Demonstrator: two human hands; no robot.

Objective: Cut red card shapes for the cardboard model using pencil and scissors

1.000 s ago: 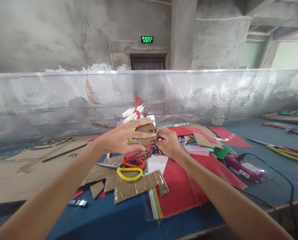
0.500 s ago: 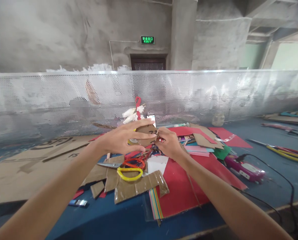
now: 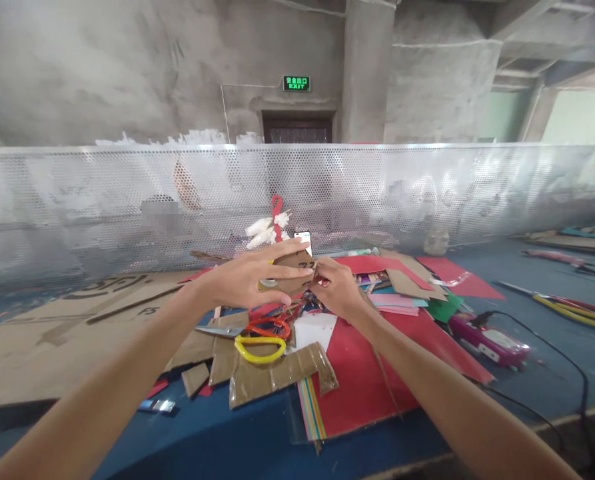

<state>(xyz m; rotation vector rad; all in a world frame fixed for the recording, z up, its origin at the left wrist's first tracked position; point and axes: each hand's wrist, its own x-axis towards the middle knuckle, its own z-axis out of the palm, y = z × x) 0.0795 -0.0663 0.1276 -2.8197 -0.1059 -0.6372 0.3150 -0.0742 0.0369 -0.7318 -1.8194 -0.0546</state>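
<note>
Between my two hands is a small brown cardboard piece (image 3: 292, 265) with dark printed marks, raised above the clutter. My left hand (image 3: 247, 275) grips it from the left, fingers stretched along its face and the thumb below. My right hand (image 3: 334, 283) is closed at its right edge, pinching there; the fingertips are partly hidden. Below my left hand lie scissors (image 3: 260, 340) with red and yellow handles, blades pointing left, on cut cardboard strips (image 3: 277, 377). A phone (image 3: 303, 241) stands upright just behind the cardboard piece, its lower part covered.
Red paper sheets (image 3: 367, 387) lie under my right forearm. A large cardboard sheet (image 3: 117, 320) covers the left side. On the right are a purple power strip (image 3: 492, 340) with a black cable and a second pair of scissors (image 3: 562, 303). A perforated metal screen (image 3: 327, 193) runs behind.
The view has tilted up very slightly. Both hands stay on the cardboard piece in nearly the same pose, and nothing else has visibly moved.
</note>
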